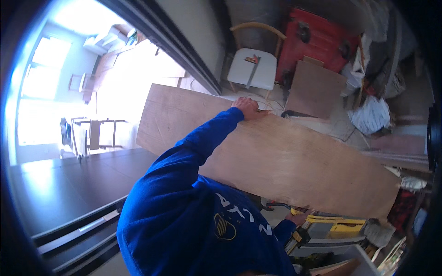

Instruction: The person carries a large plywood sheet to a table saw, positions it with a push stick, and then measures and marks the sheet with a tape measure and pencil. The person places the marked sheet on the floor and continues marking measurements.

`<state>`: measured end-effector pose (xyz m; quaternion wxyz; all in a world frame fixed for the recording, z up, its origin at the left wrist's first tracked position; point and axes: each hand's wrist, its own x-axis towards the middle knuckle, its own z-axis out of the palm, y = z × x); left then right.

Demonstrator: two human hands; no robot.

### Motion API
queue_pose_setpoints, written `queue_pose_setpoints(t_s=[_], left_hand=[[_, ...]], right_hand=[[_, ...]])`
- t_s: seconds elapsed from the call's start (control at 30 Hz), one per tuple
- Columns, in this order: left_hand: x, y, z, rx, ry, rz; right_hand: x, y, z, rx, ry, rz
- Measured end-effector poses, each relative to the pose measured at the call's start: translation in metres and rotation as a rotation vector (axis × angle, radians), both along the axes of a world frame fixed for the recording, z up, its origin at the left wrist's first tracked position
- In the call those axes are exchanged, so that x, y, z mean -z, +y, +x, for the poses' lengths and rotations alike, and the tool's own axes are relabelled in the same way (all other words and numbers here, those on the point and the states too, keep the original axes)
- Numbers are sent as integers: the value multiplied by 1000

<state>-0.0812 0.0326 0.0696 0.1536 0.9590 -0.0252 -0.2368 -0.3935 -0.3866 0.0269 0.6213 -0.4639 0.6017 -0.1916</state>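
A long light-brown wooden board (285,156) spans the middle of the head view, tilting down to the right. My left hand (248,108) is closed over its far edge, with the thumb lying on the board's face. At the near edge is my right hand (300,216), partly hidden by the board and blurred. Its fingers appear closed on that edge, right beside a yellow-and-black work stand (338,225).
A white-seated chair (253,69) with a square ruler (252,72) on it stands beyond the board. Behind are a red wheeled cart (315,43) and a brown panel (315,89). White bags (370,115) lie at right. A dark tabletop (83,177) extends at left.
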Motion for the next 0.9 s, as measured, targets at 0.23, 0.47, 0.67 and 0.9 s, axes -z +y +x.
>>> queue_pose_setpoints(t_s=[0.23,0.47,0.67,0.9], left_hand=[[-14,113,-19,-81,-185,-51],[-20,261,3,-116,-263,-106],[-29,372,-9,-166,-61,-126],[-17,443,-19,-203,-3,-81]], right_hand=[[49,11,-12,-501,58,-514],[4,121,38,-270,-265,175],[-35,234,71,-593,-272,124],[-79,310,104,-612,-119,285]])
